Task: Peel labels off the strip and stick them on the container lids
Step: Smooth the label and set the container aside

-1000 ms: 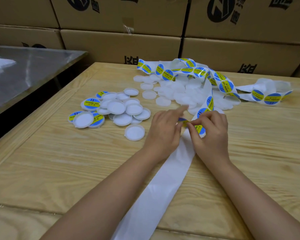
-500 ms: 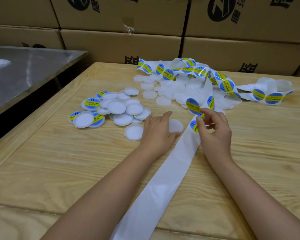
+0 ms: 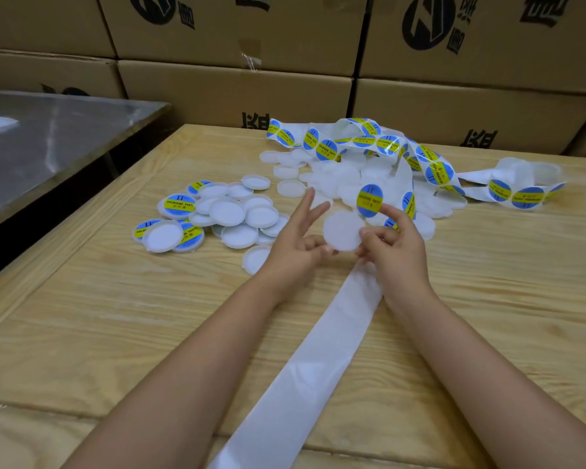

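Thumb and curled lower fingers (image 3: 313,244) of the left hand (image 3: 295,238) grip the left edge of a plain white lid (image 3: 342,230), while its index and middle fingers stick out straight. The lid is held up just above the tabletop (image 3: 99,333), flat round face turned towards the camera. The right hand (image 3: 398,252) pinches a blue-and-yellow label (image 3: 369,200) by its lower right edge — the label stands upright at the lid's upper right rim, printed side facing the camera, long axis near vertical. The white strip (image 3: 318,360) runs diagonally from the near edge up under the right hand, then loops across the far side, labels on it there. Left of the hands lies a heap of lids (image 3: 230,214), some labelled; farther back, a pile of plain lids (image 3: 339,177). The tabletop is pale wood — a steel table (image 3: 48,137) stands to its left, and cardboard boxes (image 3: 234,86) are stacked behind.
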Tool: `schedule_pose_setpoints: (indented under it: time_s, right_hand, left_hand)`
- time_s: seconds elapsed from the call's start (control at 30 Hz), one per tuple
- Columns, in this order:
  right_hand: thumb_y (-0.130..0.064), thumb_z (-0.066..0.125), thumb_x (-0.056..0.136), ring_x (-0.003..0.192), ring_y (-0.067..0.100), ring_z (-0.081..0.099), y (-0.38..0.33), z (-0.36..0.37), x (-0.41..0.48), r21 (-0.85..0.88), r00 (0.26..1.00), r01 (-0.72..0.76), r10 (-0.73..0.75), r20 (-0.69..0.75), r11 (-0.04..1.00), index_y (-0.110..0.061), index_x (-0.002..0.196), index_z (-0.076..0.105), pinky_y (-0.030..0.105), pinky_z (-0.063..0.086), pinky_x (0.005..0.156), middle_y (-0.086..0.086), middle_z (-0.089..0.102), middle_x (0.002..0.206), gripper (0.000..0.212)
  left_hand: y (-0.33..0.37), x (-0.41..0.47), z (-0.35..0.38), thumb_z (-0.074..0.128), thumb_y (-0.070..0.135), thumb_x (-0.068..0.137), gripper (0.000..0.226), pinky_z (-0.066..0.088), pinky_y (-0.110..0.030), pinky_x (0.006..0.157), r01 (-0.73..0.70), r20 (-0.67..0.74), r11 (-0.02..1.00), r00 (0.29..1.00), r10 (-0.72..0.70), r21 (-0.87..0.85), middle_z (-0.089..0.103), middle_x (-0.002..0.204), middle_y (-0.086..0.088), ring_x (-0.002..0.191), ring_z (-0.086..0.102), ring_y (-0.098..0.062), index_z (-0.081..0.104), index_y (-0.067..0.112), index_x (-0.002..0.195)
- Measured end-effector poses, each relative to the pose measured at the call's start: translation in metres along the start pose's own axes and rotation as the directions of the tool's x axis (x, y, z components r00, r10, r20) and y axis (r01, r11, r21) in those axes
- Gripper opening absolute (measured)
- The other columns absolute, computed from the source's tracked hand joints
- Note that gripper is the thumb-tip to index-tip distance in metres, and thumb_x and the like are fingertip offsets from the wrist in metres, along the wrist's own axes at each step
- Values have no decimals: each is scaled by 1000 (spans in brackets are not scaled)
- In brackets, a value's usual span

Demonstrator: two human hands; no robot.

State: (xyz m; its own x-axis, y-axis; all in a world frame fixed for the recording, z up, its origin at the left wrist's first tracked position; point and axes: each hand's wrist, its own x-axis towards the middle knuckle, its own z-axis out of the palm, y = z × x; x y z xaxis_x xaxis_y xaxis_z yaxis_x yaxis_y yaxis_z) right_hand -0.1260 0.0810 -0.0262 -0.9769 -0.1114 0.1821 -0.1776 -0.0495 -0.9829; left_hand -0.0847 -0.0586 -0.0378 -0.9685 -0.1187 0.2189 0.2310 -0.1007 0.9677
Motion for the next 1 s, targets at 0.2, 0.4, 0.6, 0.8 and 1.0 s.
schedule_pose_setpoints:
  time_s: [0.2,0.4,0.6,0.8,1.0]
  right_hand:
    - [6,57,86,53,12,61,0,11,1,157,999,-30,27,21,987,-23,120,41,24,52,52,-2,62,64,48]
    - [-17,53,94,75,6,52,3,-2,3,222,997,-18,34,-69,975,-30,108,60,20,43,61,-10,62,94,20]
    - [-40,43,94,91,21,58,4,-9,8,571,943,-329,292,159,752,-5,100,58,32,46,81,6,65,93,38]
    - [-37,42,96,91,24,63,9,-7,10,557,932,-362,292,214,747,6,101,60,31,50,81,15,67,96,47]
    - [-36,42,95,85,20,66,12,-7,12,503,940,-339,269,209,795,-5,70,74,31,50,79,10,72,82,51]
  left_hand:
    - [0,8,-3,43,4,98,28,57,-27,76,161,-145,977,973,-181,-138,65,106,-15,84,65,-20,55,0,123]
    - [-1,12,-2,49,9,96,22,58,-25,65,214,-196,954,947,-255,-209,67,95,-16,73,70,-19,60,-3,110]
    - [0,11,-1,49,9,96,18,57,-21,62,186,-178,959,958,-225,-213,70,81,-9,69,71,-16,63,-1,103]
    - [3,9,0,47,10,97,18,55,-20,62,172,-149,957,966,-210,-235,73,76,-4,71,71,-15,64,4,96]
    - [4,8,0,48,12,97,18,55,-19,61,171,-143,958,968,-207,-229,74,75,-3,72,71,-16,65,6,94]
